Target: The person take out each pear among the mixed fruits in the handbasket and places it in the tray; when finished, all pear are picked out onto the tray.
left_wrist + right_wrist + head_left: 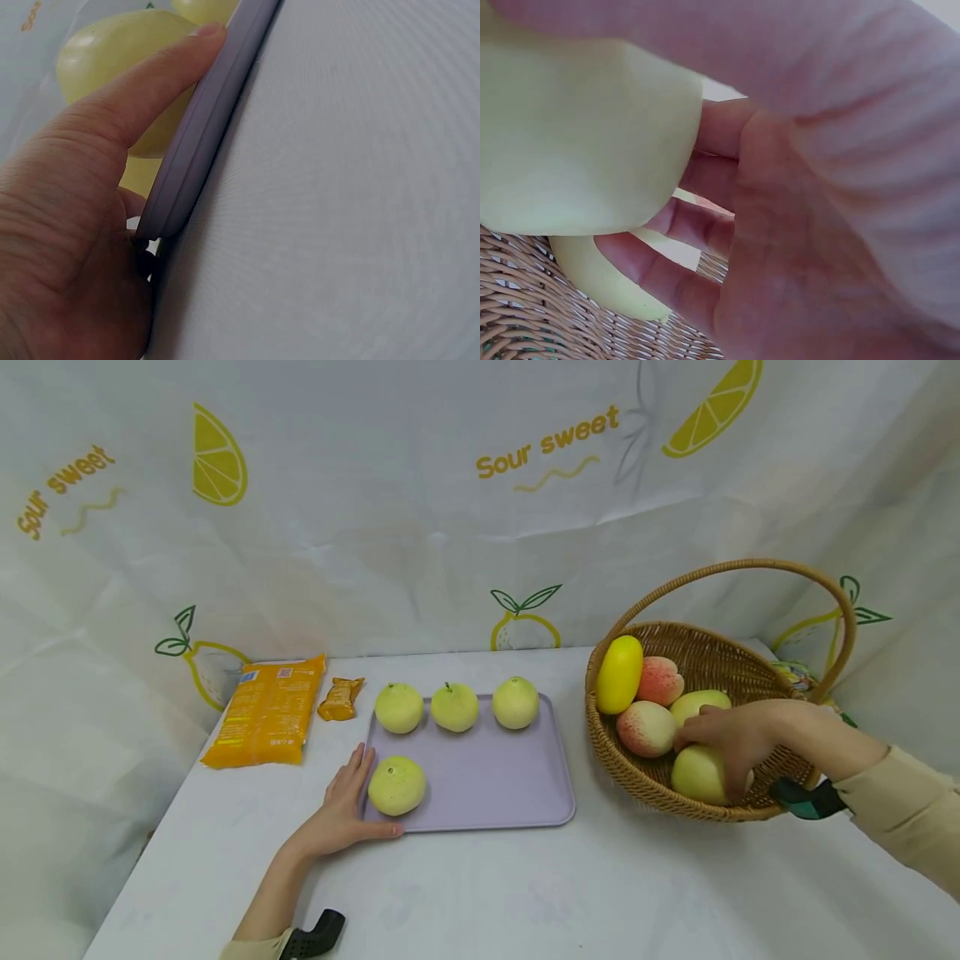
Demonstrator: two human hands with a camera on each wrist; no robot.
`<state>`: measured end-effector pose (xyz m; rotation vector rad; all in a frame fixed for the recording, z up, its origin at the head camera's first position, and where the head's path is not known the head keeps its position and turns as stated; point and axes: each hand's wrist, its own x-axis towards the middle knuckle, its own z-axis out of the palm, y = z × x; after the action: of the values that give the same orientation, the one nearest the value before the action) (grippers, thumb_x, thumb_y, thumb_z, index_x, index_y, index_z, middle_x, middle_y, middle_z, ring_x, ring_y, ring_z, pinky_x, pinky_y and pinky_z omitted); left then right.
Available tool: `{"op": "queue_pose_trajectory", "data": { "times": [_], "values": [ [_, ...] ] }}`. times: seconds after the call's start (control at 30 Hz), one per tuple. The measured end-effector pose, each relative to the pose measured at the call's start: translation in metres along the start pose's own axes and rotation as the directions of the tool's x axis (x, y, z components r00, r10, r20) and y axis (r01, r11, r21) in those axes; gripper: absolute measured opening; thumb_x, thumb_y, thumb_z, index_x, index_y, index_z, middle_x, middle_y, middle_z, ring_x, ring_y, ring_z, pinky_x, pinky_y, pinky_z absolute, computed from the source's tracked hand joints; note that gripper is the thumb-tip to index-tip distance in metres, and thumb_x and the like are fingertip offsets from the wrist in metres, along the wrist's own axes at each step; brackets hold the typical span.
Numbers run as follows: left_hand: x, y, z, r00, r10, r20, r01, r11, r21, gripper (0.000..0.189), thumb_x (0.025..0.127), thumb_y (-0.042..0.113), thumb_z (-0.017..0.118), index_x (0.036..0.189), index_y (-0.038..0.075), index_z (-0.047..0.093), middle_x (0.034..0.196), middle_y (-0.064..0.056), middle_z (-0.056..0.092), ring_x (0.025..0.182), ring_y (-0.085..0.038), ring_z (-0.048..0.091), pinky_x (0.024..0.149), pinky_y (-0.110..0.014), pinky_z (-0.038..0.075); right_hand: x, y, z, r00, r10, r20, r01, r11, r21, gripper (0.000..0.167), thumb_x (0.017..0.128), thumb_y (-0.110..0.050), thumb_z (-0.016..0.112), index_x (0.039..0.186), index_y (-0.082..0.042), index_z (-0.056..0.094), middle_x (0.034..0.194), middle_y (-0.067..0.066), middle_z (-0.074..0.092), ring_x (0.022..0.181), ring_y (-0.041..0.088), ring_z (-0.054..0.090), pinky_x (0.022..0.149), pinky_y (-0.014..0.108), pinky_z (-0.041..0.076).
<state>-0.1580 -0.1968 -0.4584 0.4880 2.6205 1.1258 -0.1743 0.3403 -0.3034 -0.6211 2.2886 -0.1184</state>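
My left hand [347,814] rests at the front left corner of a lilac tray [487,777], fingers along its left side and thumb at the front rim. Beside that hand, a round yellow-green fruit [397,786] sits on the tray. Three similar fruits [454,707] line the back of the tray. Reaching into a wicker basket [637,781], my right hand [738,739] grips a smooth yellow-green fruit [699,774], with fingers and thumb round it in the right wrist view. Another yellow-green fruit [699,703] lies behind it, partly hidden by the hand.
Two peaches [647,729] and a yellow oval fruit [619,675] lie in the basket's left part. Its tall handle [750,564] arches above. An orange packet [268,714] and a small orange wrapped snack [341,699] lie left of the tray.
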Motion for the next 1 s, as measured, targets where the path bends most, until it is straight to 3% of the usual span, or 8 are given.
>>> {"op": "queue_pose_trajectory", "data": {
  "times": [0.33,0.57,0.7,0.83,1.0],
  "values": [
    [0.001,-0.001,0.000,1.000,-0.007,0.011,0.007,1.000,-0.002,0.124,0.072,0.049,0.083,0.157,0.009,0.002,0.162,-0.014,-0.014,0.143,-0.048,-0.014,0.110,-0.065,-0.009,-0.006,-0.007,-0.004,0.999,0.022,-0.029,-0.020,0.997,0.071,0.064,0.058,-0.023,0.087,0.111,-0.016,0.052,0.100,0.002,0.048,0.087,0.019,0.044,0.071,0.032,0.042],
    [0.000,-0.002,0.000,1.000,-0.004,0.004,0.004,1.000,0.004,0.124,0.072,0.048,0.083,0.157,0.009,0.003,0.162,-0.014,-0.013,0.143,-0.048,-0.014,0.109,-0.067,-0.008,-0.010,-0.014,-0.009,0.988,-0.034,-0.152,0.045,0.997,0.067,0.069,0.064,-0.039,0.087,0.117,-0.016,0.050,0.102,-0.004,0.051,0.091,0.014,0.048,0.074,0.027,0.044],
    [-0.001,-0.002,0.000,1.000,-0.002,0.003,0.002,1.000,0.000,0.124,0.072,0.048,0.083,0.157,0.009,0.003,0.162,-0.013,-0.013,0.142,-0.049,-0.014,0.108,-0.068,-0.007,-0.015,-0.017,-0.009,0.958,-0.101,-0.267,0.124,0.990,0.068,0.065,0.066,-0.038,0.086,0.117,-0.016,0.051,0.101,-0.005,0.055,0.089,0.013,0.051,0.072,0.025,0.047],
    [-0.001,-0.002,0.000,1.000,0.008,-0.001,-0.008,1.000,-0.003,0.123,0.072,0.047,0.084,0.157,0.008,0.004,0.162,-0.014,-0.013,0.142,-0.049,-0.013,0.108,-0.067,-0.008,-0.017,-0.022,-0.009,0.907,-0.160,-0.388,0.193,0.980,0.048,0.062,0.069,-0.040,0.086,0.116,-0.016,0.051,0.101,-0.006,0.058,0.090,0.012,0.055,0.071,0.025,0.049],
    [-0.001,-0.001,-0.001,1.000,0.006,-0.002,-0.006,1.000,-0.002,0.123,0.071,0.046,0.084,0.157,0.007,0.005,0.162,-0.015,-0.012,0.142,-0.050,-0.012,0.108,-0.069,-0.007,-0.020,-0.031,-0.007,0.866,-0.122,-0.484,0.184,0.979,0.084,0.068,0.070,-0.044,0.086,0.120,-0.014,0.051,0.108,-0.004,0.060,0.098,0.017,0.057,0.075,0.028,0.051]
  ]
}}
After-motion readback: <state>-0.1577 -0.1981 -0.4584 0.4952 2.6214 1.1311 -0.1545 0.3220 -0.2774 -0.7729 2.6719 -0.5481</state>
